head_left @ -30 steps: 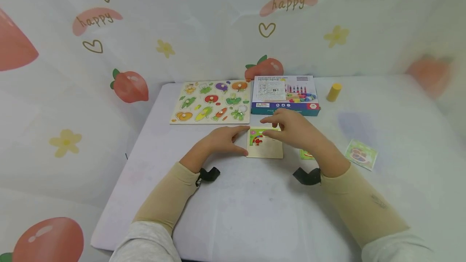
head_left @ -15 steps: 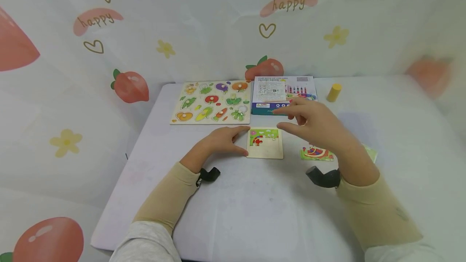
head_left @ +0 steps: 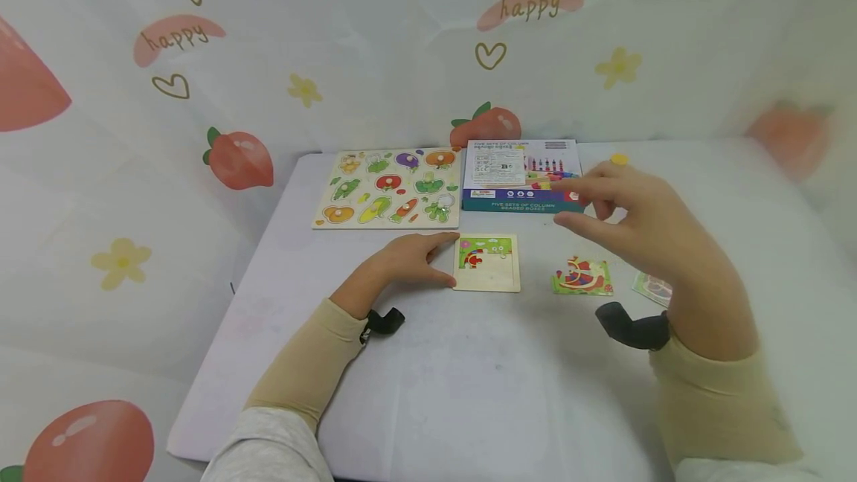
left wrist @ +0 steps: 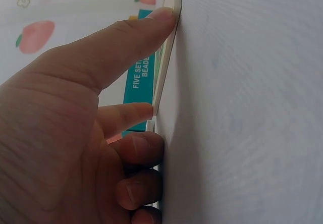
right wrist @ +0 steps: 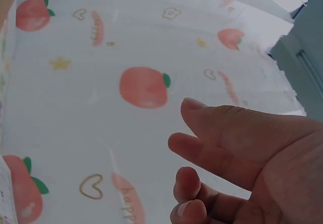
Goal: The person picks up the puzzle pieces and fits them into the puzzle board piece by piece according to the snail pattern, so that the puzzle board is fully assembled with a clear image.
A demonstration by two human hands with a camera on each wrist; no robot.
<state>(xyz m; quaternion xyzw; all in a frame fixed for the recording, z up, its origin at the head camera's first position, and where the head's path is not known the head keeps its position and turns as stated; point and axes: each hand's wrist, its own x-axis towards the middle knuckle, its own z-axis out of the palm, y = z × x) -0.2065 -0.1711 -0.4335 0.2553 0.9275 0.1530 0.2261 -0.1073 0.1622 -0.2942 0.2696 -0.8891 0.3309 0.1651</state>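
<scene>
My left hand [head_left: 410,259] holds the left side of a small wooden jigsaw puzzle board [head_left: 487,280], thumb at its near corner and index finger at its far one. In the left wrist view, the thumb [left wrist: 126,40] touches the board's edge [left wrist: 165,65]. The board's upper strip and part of its left side carry green and red pieces; the rest is bare wood. My right hand [head_left: 639,222] is in the air, holding nothing, thumb and index finger apart. Below and left of it lies a group of red and green puzzle pieces [head_left: 582,277].
A vegetable peg puzzle [head_left: 387,188] lies at the back left. Beside it stands a flat box of beads [head_left: 522,175]. A yellow cylinder [head_left: 619,159] is mostly hidden behind my right hand. A picture square [head_left: 651,287] lies right of the loose pieces, partly covered by my arm.
My right hand has withdrawn from the puzzle board rightward and up, uncovering the board's top strip of pieces and the loose pieces. The left hand has stayed in place.
</scene>
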